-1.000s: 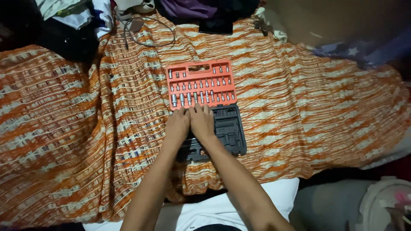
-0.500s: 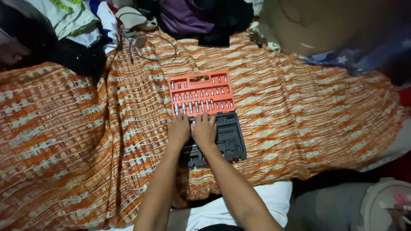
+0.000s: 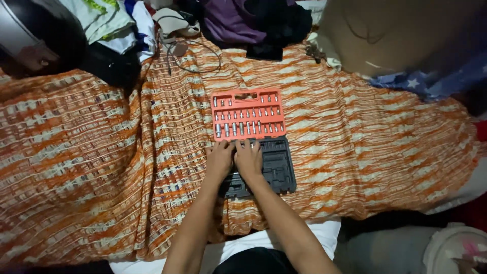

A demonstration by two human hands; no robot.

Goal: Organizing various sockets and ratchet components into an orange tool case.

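Observation:
An open tool case lies on an orange and white striped blanket. Its far half is an orange tray holding several rows of small metal sockets and bits. Its near half is a black moulded tray. My left hand and my right hand rest side by side, palms down, on the left part of the black tray. Their fingertips reach the seam below the orange tray. Whether the fingers pinch a small piece is hidden.
A dark helmet and crumpled clothes lie at the far left. A thin cable loops on the blanket behind the case. Purple and black clothes and a star-patterned blue cloth lie further back.
The view has tilted, so the case and both hands sit lower in the frame. The hands keep their place on the black tray, fingertips at the seam.

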